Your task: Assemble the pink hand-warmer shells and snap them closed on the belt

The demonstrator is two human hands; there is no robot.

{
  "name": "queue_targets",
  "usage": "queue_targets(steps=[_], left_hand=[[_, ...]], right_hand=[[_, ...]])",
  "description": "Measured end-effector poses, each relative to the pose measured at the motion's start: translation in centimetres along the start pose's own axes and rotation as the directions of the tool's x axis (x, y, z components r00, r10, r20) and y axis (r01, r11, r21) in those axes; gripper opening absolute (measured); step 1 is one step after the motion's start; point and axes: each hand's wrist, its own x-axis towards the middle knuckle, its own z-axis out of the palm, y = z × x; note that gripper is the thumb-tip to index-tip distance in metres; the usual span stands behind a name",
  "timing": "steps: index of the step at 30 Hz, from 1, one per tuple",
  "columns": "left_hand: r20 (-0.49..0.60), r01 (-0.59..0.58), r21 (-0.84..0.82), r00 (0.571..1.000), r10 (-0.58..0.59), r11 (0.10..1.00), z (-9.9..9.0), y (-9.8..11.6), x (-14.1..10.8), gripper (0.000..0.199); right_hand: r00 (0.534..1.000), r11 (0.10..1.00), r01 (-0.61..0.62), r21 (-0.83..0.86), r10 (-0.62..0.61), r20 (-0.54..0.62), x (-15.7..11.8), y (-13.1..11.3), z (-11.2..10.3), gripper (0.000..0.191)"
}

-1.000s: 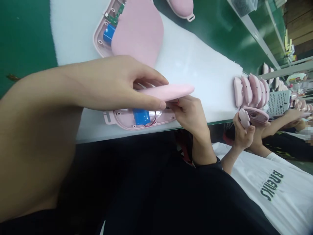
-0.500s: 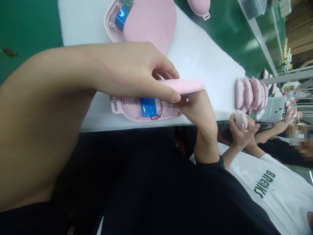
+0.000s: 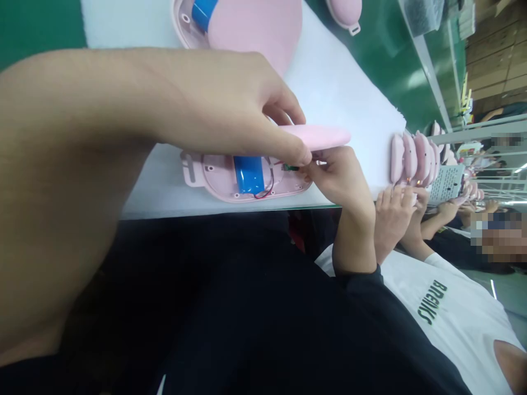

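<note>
My left hand [image 3: 242, 104] grips a pink shell cover [image 3: 323, 137] between thumb and fingers, holding it edge-on above an open pink shell half [image 3: 218, 181]. In that lower half sit a blue battery pack [image 3: 249, 175] and thin red and black wires [image 3: 269, 189]. A small green part [image 3: 290, 167] shows near my left thumb. My right hand [image 3: 337, 175] is under the cover's right end, its fingers closed together at the shell's right side. What they pinch is hidden by the cover and thumb.
Beyond my left arm lies another pink shell [image 3: 255, 27] with a blue battery [image 3: 203, 13]. A white cloth [image 3: 329, 82] covers the green table. Several pink shells [image 3: 422, 159] stand in a row at right, beside a co-worker's hands [image 3: 393, 219]. A pink piece [image 3: 346, 11] lies at the back.
The view has shifted slightly. My right fingers have moved in under the cover and the green part now shows. The cover sits tilted a little differently. The co-worker's hands have come closer.
</note>
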Motion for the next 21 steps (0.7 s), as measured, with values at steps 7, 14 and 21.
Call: queue_targets(steps=[7, 14, 21], left_hand=[[-0.054, -0.050, 0.037, 0.997, 0.052, 0.998, 0.1, -0.1, 0.0, 0.083], [-0.039, -0.041, 0.056, 0.998, 0.043, 0.998, -0.1, -0.3, -0.2, 0.086], [-0.021, -0.025, 0.060, 0.999, 0.026, 0.998, -0.1, 0.4, -0.3, 0.072]], right_hand=[[0.996, 0.959, 0.080, -0.271, -0.087, -0.015, -0.2, -0.8, 0.3, 0.020], [0.985, 0.935, 0.123, -0.334, -0.155, -0.073, -0.6, 0.0, 1.0, 0.020], [0.968, 0.916, 0.123, -0.381, -0.195, -0.156, -0.8, 0.1, 1.7, 0.023]])
